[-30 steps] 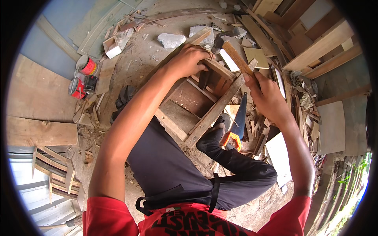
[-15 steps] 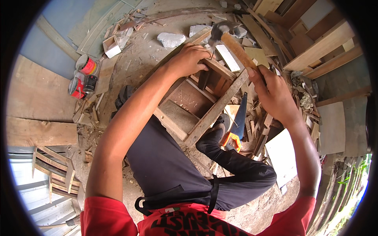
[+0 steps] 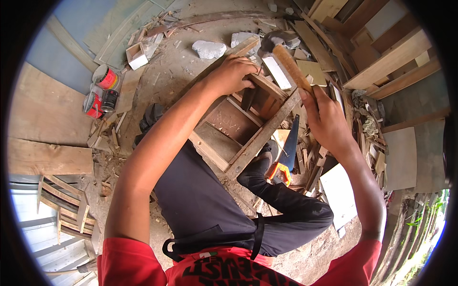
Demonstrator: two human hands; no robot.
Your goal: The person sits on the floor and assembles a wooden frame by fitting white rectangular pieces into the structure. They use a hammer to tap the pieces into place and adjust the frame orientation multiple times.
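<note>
My right hand (image 3: 328,117) is closed around the wooden handle of a hammer (image 3: 292,66). Its blurred dark metal head is up over the far end of a wooden frame (image 3: 260,142). This frame, with crosspieces and a brown panel inside, leans across my legs. My left hand (image 3: 233,75) grips the frame's far edge, thumb on the inner side and fingers over the top. A thin nail-like piece shows by its fingertips, too small to make out surely. Right of the frame lies a handsaw (image 3: 288,148) with a dark blade and orange handle.
Red and black paint cans (image 3: 102,93) stand at the left, near a small open white box (image 3: 137,56). Pale stone chunks (image 3: 209,49) lie beyond the frame. Wood scraps and boards (image 3: 391,62) crowd the right side. A white panel (image 3: 338,195) rests near my right knee.
The hammer has tipped up, its head moving slightly right and away from the left hand's fingertips. My left hand keeps its place on the frame.
</note>
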